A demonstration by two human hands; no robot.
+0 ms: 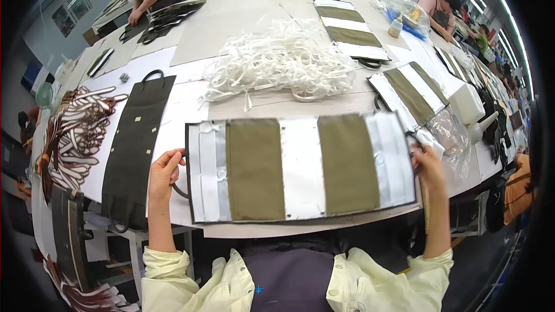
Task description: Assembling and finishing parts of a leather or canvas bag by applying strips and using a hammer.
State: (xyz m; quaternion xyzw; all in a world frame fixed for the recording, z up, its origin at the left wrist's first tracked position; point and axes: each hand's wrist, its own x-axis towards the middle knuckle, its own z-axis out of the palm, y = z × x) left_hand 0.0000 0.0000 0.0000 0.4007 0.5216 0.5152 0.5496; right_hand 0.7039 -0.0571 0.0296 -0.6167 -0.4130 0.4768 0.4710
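Observation:
A flat striped bag panel (254, 169), olive and white with dark edging and a dark handle at each end, is stretched out in front of me over the near table edge. My left hand (166, 170) pinches its left end beside the handle loop. At the opposite end my right hand (429, 167), slightly blurred, is closed around the edge by the other handle. A plain dark bag panel (136, 144) with small pale patches lies to the left of my left hand. Similar striped panels (411, 93) rest on the table beyond my right hand.
A heap of white ribbon strips (283, 63) covers the table's middle. Bundled brown-and-white strips (78, 133) lie at the left. A small glue bottle (396, 26), a clear plastic bag (448, 138) and a white container (466, 104) are at the right. Co-workers stand at the far side.

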